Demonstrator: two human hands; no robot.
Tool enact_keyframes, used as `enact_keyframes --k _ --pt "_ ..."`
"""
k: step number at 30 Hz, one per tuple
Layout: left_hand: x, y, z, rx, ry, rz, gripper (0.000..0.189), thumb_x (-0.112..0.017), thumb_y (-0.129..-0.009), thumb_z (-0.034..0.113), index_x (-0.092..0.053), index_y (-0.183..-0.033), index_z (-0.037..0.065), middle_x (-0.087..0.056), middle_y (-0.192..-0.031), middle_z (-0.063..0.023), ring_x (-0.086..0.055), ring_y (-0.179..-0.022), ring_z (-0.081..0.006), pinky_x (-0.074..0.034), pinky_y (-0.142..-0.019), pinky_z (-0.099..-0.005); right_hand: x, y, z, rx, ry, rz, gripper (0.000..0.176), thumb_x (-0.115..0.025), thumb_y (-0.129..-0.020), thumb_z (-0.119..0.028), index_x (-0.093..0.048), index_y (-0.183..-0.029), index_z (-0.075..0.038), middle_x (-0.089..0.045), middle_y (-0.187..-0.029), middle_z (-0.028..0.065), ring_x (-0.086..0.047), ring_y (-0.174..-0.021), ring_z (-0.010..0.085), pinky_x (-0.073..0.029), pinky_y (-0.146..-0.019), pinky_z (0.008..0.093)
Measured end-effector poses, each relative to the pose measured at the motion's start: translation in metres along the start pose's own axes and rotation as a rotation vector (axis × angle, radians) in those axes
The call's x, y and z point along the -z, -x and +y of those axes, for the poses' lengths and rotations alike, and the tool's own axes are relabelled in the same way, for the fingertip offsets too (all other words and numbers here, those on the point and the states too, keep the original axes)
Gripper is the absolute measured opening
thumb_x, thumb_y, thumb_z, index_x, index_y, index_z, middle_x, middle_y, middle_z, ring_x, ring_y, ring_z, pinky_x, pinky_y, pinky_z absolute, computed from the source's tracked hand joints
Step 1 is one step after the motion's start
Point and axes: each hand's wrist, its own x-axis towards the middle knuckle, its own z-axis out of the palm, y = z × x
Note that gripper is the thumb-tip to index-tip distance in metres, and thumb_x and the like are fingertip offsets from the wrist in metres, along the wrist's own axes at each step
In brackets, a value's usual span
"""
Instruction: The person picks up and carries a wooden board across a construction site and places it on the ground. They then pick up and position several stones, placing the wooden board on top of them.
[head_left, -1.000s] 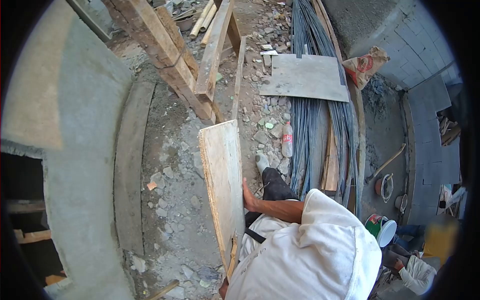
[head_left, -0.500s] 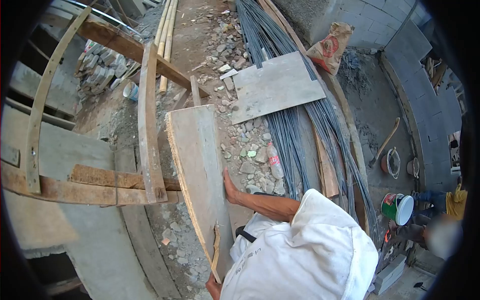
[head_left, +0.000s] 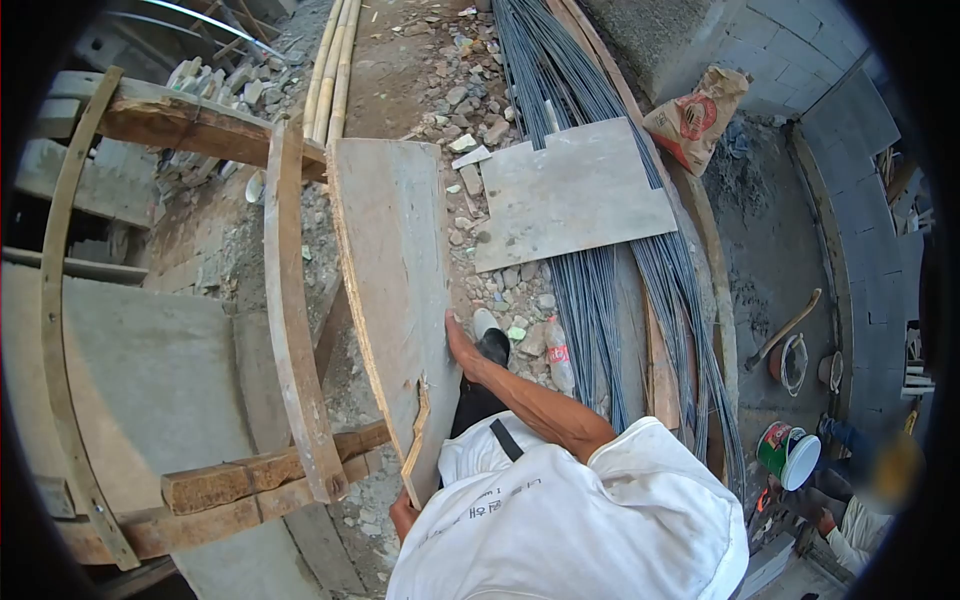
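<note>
A long plywood board (head_left: 392,235), cement-stained with a splintered notch at its near end, is held tilted along my left side. My right hand (head_left: 462,343) grips its right edge about midway, the fingers partly hidden by the board. At the near end, my left hand (head_left: 403,515) holds the lower left edge, mostly covered by the board and my white shirt (head_left: 570,510). A boot (head_left: 490,338) shows just beyond my right hand. Close to the board's left side stands a curved wooden timber (head_left: 300,330) of a frame.
Another plywood sheet (head_left: 580,195) lies on bundled steel rods (head_left: 590,330). Rubble (head_left: 470,120) and a plastic bottle (head_left: 559,358) are on the ground. A paper sack (head_left: 698,118), a hoe (head_left: 785,328) and a paint bucket (head_left: 788,455) are at right, near another person (head_left: 860,520). Bamboo poles (head_left: 335,75) lie ahead.
The board's far end has shifted up in view beside the timber frame. A boot has come into sight beyond my right hand. Both hands keep their hold. The person at right has shifted.
</note>
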Motion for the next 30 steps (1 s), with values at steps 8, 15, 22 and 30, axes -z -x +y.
enact_keyframes --k 8,15,22,30 --pt "-0.022 -0.118 0.086 0.010 -0.113 0.078 0.035 -0.064 -0.069 0.031 -0.064 -0.099 0.013 -0.061 -0.076 -0.0200 -0.063 -0.076 -0.0312 -0.047 -0.066 -0.0371 0.060 -0.195 -0.055 0.232 0.626 -0.016 0.070 -0.026 -0.088 -0.057 -0.041 -0.128 -0.001 -0.044 -0.127 0.0218 -0.039 -0.121 0.0319 -0.027 -0.101 0.0337" --pt "-0.023 -0.213 0.189 0.001 -0.192 -0.013 0.036 -0.062 -0.069 0.033 -0.064 -0.100 0.014 -0.061 -0.076 -0.0193 -0.063 -0.076 -0.0325 -0.047 -0.066 -0.0382 0.233 -0.212 -0.151 0.438 0.411 0.705 0.036 -0.053 -0.086 -0.035 -0.057 -0.089 0.001 -0.057 -0.071 0.0084 -0.052 -0.067 0.0165 -0.043 -0.063 0.0291" --pt "-0.046 -0.334 0.285 0.011 -0.240 -0.043 0.036 -0.061 -0.070 0.035 -0.063 -0.100 0.016 -0.062 -0.076 -0.0187 -0.062 -0.075 -0.0338 -0.047 -0.066 -0.0393 0.395 -0.271 -0.127 -0.294 0.399 0.612 0.026 -0.055 -0.083 -0.025 -0.054 -0.084 0.001 -0.056 -0.065 0.0128 -0.055 -0.050 0.0230 -0.045 -0.041 0.0379" --pt "-0.058 -0.416 0.398 0.040 -0.286 0.027 0.037 -0.060 -0.070 0.037 -0.063 -0.101 0.017 -0.062 -0.076 -0.0179 -0.061 -0.075 -0.0352 -0.047 -0.066 -0.0405 0.310 -0.463 -0.382 0.085 0.635 0.330 0.021 -0.059 -0.079 -0.023 -0.056 -0.086 -0.004 -0.056 -0.063 0.0059 -0.054 -0.051 0.0141 -0.043 -0.043 0.0281"
